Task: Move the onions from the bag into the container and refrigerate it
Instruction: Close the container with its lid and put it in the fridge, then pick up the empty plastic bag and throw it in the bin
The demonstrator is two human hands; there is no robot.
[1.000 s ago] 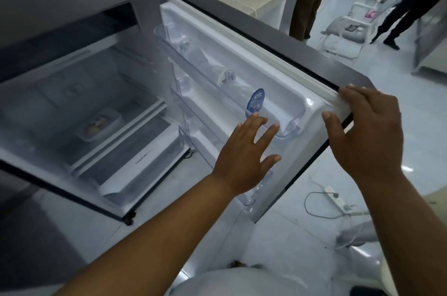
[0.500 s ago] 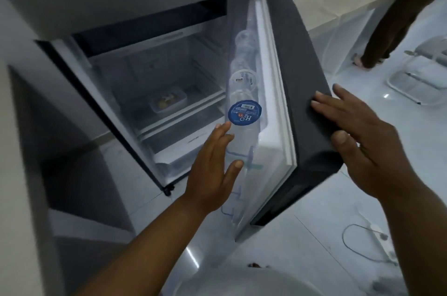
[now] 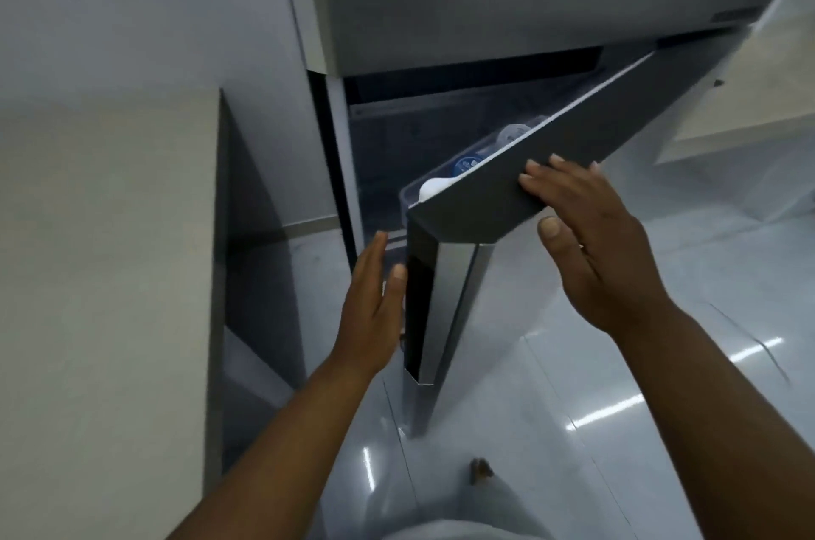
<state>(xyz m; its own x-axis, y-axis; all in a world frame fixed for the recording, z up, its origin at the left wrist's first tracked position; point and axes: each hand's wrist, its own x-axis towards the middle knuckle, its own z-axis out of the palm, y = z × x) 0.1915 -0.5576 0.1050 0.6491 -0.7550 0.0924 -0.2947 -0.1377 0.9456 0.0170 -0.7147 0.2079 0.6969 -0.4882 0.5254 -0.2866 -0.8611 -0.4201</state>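
Only blue bottle caps [image 3: 466, 164] (lettering unreadable) behind fridge door [image 3: 551, 169].

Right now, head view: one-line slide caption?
Right hand flat on the outer face of the part-open fridge door, left hand open at its free edge.

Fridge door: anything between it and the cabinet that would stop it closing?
Only the left hand, flat by the door's free edge, in the gap toward the fridge body. The right hand is pressed on the outer face. Nothing else visible blocks it.
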